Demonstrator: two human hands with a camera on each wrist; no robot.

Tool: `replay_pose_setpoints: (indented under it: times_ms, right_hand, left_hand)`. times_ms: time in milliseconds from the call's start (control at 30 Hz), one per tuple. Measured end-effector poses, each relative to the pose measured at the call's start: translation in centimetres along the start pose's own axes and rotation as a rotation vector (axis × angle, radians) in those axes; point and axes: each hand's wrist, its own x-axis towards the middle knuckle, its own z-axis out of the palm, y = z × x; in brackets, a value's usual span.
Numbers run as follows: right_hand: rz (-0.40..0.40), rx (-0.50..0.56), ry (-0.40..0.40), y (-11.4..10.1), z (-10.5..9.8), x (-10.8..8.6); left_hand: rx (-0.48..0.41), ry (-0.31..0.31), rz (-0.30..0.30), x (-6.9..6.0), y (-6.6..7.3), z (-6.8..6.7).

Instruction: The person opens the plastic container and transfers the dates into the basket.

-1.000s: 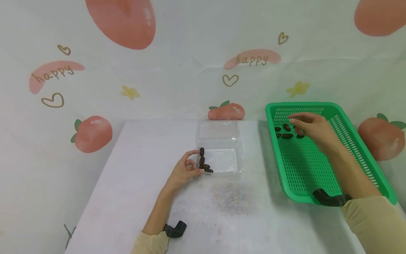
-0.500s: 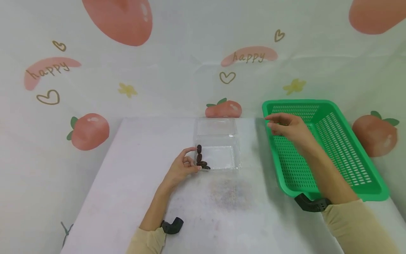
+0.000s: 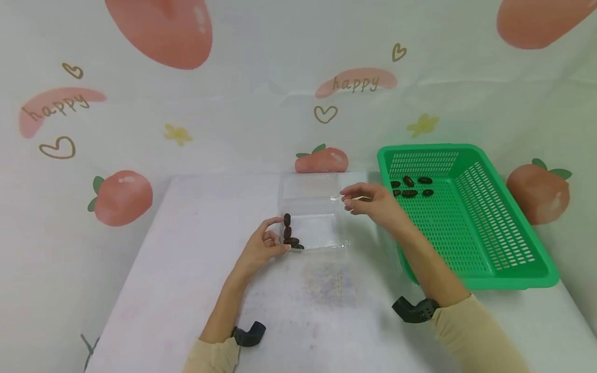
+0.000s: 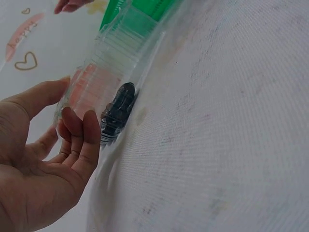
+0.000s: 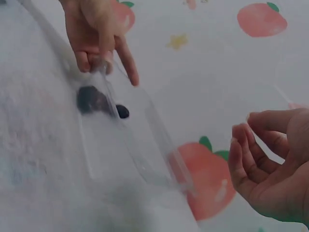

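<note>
A clear plastic clamshell box (image 3: pixel 318 230) lies on the table with its lid (image 3: pixel 310 186) folded back. Several dark oval fruits like dates (image 3: pixel 287 232) line its left side and front left corner. My left hand (image 3: pixel 259 249) holds the box at its left side, index finger towards the back and thumb at the front corner. Right of the lid, my right hand (image 3: pixel 373 207) hovers with fingers loosely bent and a gap to the thumb. In the right wrist view, nothing shows between the fingers of the right hand (image 5: pixel 277 164).
A green plastic basket (image 3: pixel 471 228) stands on the right, with several more of the dark fruits (image 3: pixel 409 194) in two rows at its back left. Behind the table (image 3: pixel 196 233) hangs a white cloth (image 3: pixel 242 119) printed with fruit.
My right hand has moved left from above the basket's back left to beside the box lid, uncovering the fruits there. The left hand stays at the box, and the head view has shifted slightly.
</note>
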Motion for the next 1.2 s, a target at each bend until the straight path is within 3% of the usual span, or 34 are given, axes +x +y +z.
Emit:
replay_pose_setpoints:
  times_ms: [333, 667, 800, 1033, 1200]
  right_hand:
    - [0.001, 0.013, -0.015, -0.1, 5.1, 0.7]
    - [0.031, 0.057, -0.114, 2.6, 8.2, 2.1]
    - [0.054, 0.005, -0.132, 4.0, 8.8, 3.0]
    - [0.042, -0.196, -0.14, 5.1, 9.9, 4.0]
    - [0.129, -0.17, -0.209, 5.2, 10.6, 4.5]
  left_hand:
    - [-0.032, 0.006, 0.005, 0.1, -0.1, 0.1]
    - [-0.068, 0.013, 0.02, 0.2, -0.5, 0.2]
    - [-0.076, 0.007, 0.029, 0.5, -0.7, 0.5]
    - [-0.082, -0.003, 0.023, 0.7, -0.7, 0.6]
    - [-0.069, -0.003, 0.023, 0.6, -0.8, 0.2]
